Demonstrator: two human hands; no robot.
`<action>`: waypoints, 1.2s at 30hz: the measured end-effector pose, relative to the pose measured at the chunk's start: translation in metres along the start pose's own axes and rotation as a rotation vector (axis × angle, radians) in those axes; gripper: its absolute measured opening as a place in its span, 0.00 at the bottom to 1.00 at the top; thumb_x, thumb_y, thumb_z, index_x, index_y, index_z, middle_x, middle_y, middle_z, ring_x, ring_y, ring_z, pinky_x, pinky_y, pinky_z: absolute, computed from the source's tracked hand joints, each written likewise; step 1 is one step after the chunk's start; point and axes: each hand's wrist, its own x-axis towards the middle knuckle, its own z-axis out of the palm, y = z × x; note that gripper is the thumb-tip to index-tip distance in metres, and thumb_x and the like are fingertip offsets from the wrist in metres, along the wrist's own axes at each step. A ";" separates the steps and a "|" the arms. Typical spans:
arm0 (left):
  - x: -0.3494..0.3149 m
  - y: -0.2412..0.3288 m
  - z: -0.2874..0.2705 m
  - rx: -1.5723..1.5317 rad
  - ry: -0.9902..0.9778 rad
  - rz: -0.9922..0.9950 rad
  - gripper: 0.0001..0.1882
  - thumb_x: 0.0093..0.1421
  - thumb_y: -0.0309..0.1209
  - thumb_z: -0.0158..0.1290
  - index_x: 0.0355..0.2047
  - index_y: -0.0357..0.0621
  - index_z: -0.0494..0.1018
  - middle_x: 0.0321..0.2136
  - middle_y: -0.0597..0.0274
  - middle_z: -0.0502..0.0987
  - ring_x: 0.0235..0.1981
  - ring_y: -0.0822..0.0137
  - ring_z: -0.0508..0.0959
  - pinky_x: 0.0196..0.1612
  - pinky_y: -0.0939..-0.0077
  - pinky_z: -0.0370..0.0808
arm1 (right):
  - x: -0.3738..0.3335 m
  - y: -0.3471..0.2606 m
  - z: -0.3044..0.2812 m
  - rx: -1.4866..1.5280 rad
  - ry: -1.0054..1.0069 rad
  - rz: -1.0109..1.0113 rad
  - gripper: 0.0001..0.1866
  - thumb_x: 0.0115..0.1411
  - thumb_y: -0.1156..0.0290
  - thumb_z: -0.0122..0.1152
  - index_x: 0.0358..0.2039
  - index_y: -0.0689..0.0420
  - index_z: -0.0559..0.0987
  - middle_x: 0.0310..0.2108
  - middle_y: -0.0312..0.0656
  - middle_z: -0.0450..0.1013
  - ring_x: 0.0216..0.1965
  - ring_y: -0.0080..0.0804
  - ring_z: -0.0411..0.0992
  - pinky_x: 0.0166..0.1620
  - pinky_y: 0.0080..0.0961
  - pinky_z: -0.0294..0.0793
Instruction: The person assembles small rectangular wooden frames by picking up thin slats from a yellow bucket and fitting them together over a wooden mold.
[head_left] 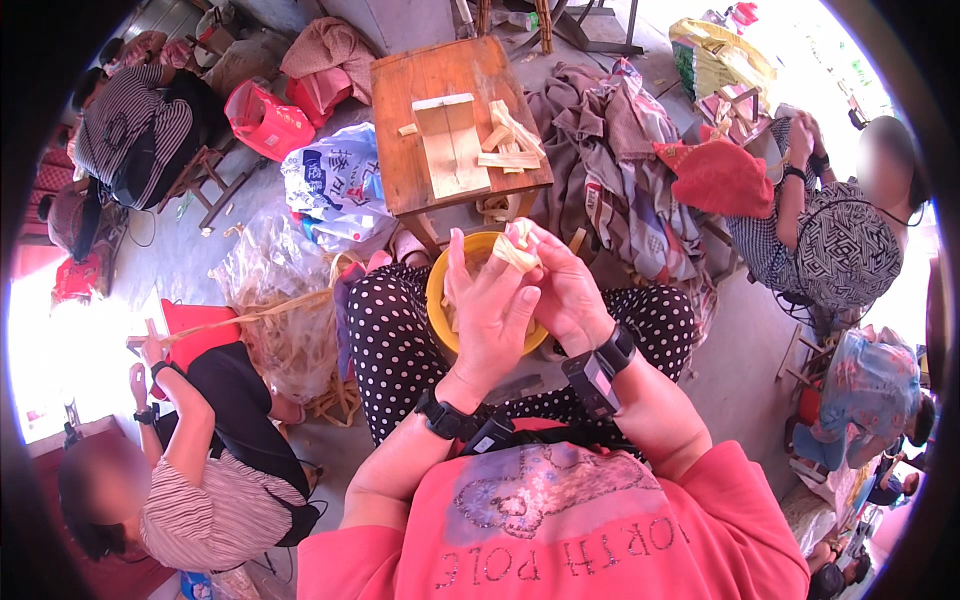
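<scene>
Above a yellow bucket (437, 290) between my knees, my two hands are raised close together. A pale, ribbon-like folded strip (515, 254) is between them. My right hand (568, 285) pinches it with thumb and fingertips. My left hand (492, 310) has the strip at its fingertips, with one finger stretched up and the thumb apart from the strip. The bucket holds more pale pieces, partly hidden by my hands. Beyond it, a wooden stool (400, 80) bears a pale wooden jig (452, 145) with an upright board, beside a small pile of folded strips (512, 140).
Plastic bags (335, 180) and clear plastic with strips (285, 330) lie at left. Heaped cloth sacks (610, 150) lie right of the stool. Co-workers sit around: one at lower left (220, 490) holding a long strip, one at right (840, 240), one at upper left (130, 130).
</scene>
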 end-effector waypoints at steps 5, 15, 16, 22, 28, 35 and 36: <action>0.006 -0.004 -0.003 -0.428 -0.052 -0.226 0.22 0.91 0.40 0.58 0.74 0.42 0.89 0.80 0.50 0.86 0.88 0.39 0.73 0.96 0.38 0.46 | -0.007 -0.019 0.028 -0.347 0.167 -0.265 0.13 0.87 0.77 0.71 0.67 0.63 0.89 0.61 0.44 0.90 0.62 0.34 0.90 0.70 0.33 0.90; 0.007 -0.043 -0.014 -0.139 -0.300 -0.198 0.11 0.83 0.31 0.66 0.53 0.42 0.97 0.50 0.61 0.92 0.62 0.54 0.82 0.70 0.54 0.76 | 0.005 -0.053 0.006 -1.134 0.037 0.066 0.08 0.85 0.73 0.75 0.56 0.65 0.91 0.51 0.36 0.89 0.50 0.20 0.86 0.58 0.25 0.88; 0.009 -0.039 -0.009 -0.025 -0.289 -0.137 0.09 0.81 0.30 0.67 0.50 0.43 0.96 0.50 0.60 0.93 0.61 0.52 0.81 0.69 0.52 0.76 | 0.008 -0.047 -0.002 -1.224 0.065 0.017 0.11 0.84 0.71 0.76 0.58 0.65 0.90 0.51 0.36 0.88 0.50 0.20 0.85 0.57 0.26 0.87; 0.005 -0.056 0.012 0.007 -0.127 -0.055 0.08 0.77 0.25 0.69 0.51 0.40 0.95 0.52 0.58 0.94 0.59 0.49 0.86 0.70 0.50 0.80 | 0.029 -0.029 -0.022 -1.208 0.217 0.004 0.15 0.81 0.71 0.75 0.62 0.65 0.86 0.51 0.35 0.83 0.51 0.21 0.81 0.55 0.27 0.85; 0.010 -0.070 0.021 -0.934 0.025 -0.617 0.11 0.78 0.12 0.69 0.54 0.37 0.91 0.51 0.62 0.93 0.53 0.70 0.90 0.63 0.73 0.88 | 0.029 -0.030 -0.015 -0.911 0.177 0.000 0.14 0.88 0.70 0.68 0.67 0.61 0.85 0.52 0.33 0.82 0.51 0.17 0.79 0.55 0.23 0.83; 0.026 -0.102 -0.023 -1.230 0.208 -0.620 0.13 0.77 0.12 0.70 0.58 0.36 0.88 0.50 0.55 0.96 0.52 0.67 0.95 0.62 0.71 0.92 | 0.035 -0.060 0.019 -1.301 0.079 0.169 0.14 0.89 0.62 0.73 0.54 0.61 0.92 0.40 0.26 0.84 0.39 0.14 0.77 0.44 0.22 0.78; 0.022 -0.110 -0.031 -1.229 0.196 -0.575 0.13 0.78 0.12 0.69 0.59 0.35 0.88 0.51 0.54 0.96 0.53 0.66 0.95 0.63 0.70 0.92 | 0.035 -0.064 0.019 -1.376 0.011 0.139 0.12 0.87 0.64 0.76 0.52 0.62 0.93 0.39 0.28 0.85 0.39 0.15 0.78 0.44 0.23 0.79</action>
